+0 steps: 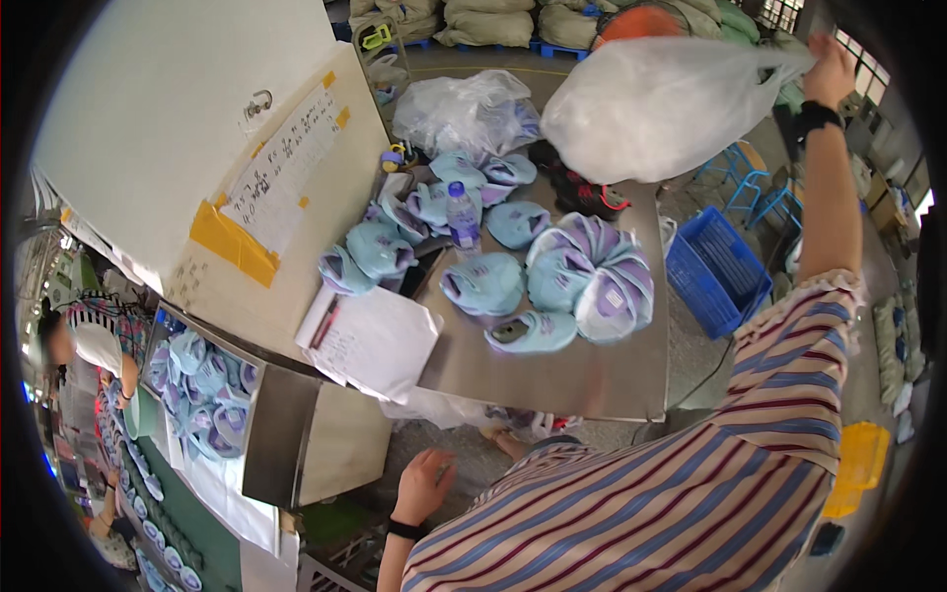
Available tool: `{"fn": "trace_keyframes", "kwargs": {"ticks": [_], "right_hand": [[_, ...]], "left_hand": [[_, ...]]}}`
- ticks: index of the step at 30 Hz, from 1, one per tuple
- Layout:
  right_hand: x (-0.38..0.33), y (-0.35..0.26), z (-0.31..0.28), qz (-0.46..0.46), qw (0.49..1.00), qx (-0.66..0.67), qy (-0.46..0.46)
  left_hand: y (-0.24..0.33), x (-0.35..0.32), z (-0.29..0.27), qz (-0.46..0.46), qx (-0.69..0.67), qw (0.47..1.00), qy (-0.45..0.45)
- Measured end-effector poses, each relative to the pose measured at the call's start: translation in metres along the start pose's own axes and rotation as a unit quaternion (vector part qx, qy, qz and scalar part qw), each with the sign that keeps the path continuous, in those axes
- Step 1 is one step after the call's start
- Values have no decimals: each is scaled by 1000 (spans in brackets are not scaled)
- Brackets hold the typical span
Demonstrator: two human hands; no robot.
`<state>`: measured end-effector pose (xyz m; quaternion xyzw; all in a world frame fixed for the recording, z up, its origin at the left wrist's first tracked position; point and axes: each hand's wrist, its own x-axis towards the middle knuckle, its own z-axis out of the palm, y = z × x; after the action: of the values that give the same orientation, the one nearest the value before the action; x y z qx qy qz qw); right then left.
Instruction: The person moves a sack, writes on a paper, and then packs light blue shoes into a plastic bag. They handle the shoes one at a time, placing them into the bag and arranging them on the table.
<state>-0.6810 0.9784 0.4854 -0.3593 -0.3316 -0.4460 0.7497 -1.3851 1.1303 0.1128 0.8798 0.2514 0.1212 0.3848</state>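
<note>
Fingers of the right hand (827,69) pinch a white plastic bag (651,109) high above the far table (552,370) edge, over the pale blue shoes (592,276). Left hand (424,483) hangs loosely open, holding nothing, below the near edge.

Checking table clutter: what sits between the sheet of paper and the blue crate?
In the head view, between the paper and the blue crate lie light-blue shoe uppers piled on the metal table, with a plastic water bottle standing among them.
</note>
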Motion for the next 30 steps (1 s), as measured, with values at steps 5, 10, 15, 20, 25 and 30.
{"fn": "trace_keyframes", "kwargs": {"ticks": [5,10,15,20,25,30], "right_hand": [[15,-187,22,-25,959,-52,-279],[-32,-286,-25,48,844,-81,-529],[-106,-344,-120,116,683,30,-721],[-187,-343,-197,203,645,116,-727],[-193,-311,-297,356,678,37,-642],[-123,-213,-514,319,654,-235,-645]], "left_hand": [[52,10,59,116,-90,988,-51],[130,46,98,293,-117,948,-51],[227,56,108,377,-178,908,-32],[281,75,181,379,-242,881,-147],[310,92,290,270,-271,890,-250],[379,110,330,282,-235,854,-369]]}}
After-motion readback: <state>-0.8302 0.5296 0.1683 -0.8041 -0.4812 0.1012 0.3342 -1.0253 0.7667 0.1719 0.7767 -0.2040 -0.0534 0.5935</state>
